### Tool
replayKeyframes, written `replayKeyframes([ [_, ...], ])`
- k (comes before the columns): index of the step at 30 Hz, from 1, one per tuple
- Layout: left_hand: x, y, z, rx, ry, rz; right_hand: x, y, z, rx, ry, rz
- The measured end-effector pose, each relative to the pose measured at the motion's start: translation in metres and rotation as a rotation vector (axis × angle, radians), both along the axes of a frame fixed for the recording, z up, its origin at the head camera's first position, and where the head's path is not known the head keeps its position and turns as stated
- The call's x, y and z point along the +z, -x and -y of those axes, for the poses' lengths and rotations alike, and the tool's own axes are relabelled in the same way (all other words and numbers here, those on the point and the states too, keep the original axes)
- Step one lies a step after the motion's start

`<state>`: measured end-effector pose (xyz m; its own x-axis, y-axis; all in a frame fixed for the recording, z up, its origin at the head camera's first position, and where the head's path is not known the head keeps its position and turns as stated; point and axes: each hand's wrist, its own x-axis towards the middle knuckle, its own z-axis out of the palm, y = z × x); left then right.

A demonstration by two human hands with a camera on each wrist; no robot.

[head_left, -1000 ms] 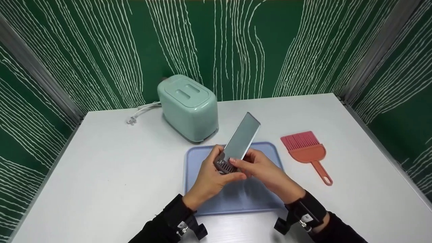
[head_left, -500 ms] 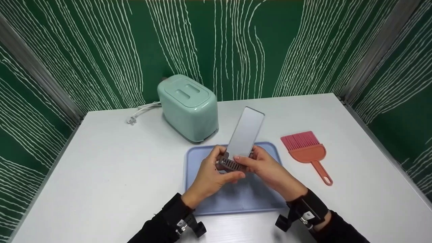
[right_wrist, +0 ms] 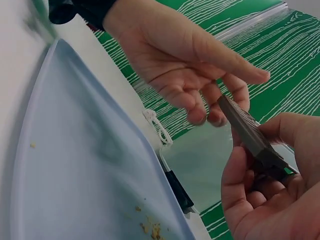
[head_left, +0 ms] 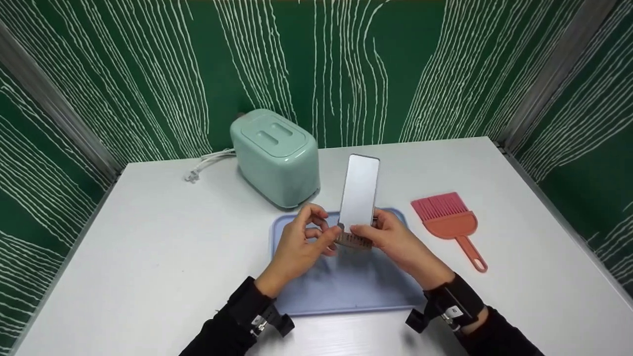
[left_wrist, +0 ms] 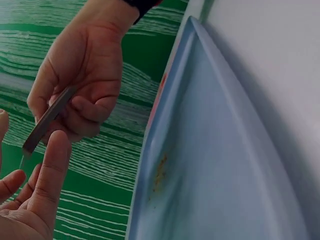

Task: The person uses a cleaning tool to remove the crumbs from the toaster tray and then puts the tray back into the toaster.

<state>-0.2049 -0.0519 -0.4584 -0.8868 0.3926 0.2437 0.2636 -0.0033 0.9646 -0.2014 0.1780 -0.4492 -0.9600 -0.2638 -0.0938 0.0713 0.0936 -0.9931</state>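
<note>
A toaster crumb tray (head_left: 360,190), a long shiny plate with a slotted grey end, is held up over a blue tray (head_left: 346,300). My right hand (head_left: 403,249) pinches its slotted end, thumb on top. Beside that end is my left hand (head_left: 296,247), its fingers loosely bent and its thumb tip near the left corner; whether the thumb still touches is hard to tell. In the right wrist view, the left hand (right_wrist: 175,55) has nothing in its grasp. Yellowish crumbs (right_wrist: 155,231) lie scattered on the blue tray.
A mint-green toaster (head_left: 279,163) stands behind the blue tray, to the left, its white cord and plug (head_left: 194,174) lying on the white table (head_left: 148,257). On the right lie a pink brush (head_left: 442,205) and an orange dustpan (head_left: 452,225). Green patterned walls enclose the table.
The crumb tray has turned from slanting right to nearly straight away from me. My left hand has loosened from its slotted end and drawn slightly left; the right hand keeps its hold.
</note>
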Motion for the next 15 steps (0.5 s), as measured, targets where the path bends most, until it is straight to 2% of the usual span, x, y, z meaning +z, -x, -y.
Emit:
replayKeyframes([
  [4,0.007,0.006,0.008,0.059,0.007,-0.035,-0.002,0.004,-0.003,-0.049,-0.071,-0.024],
  [8,0.015,0.013,0.017,0.118,-0.005,-0.064,-0.004,0.007,-0.008,-0.041,-0.113,-0.043],
  [12,0.021,0.02,0.027,0.179,-0.008,-0.101,-0.006,0.01,-0.008,-0.05,-0.089,-0.018],
  [15,0.025,0.025,0.034,0.238,0.034,-0.159,-0.008,0.013,-0.007,-0.06,-0.075,-0.001],
])
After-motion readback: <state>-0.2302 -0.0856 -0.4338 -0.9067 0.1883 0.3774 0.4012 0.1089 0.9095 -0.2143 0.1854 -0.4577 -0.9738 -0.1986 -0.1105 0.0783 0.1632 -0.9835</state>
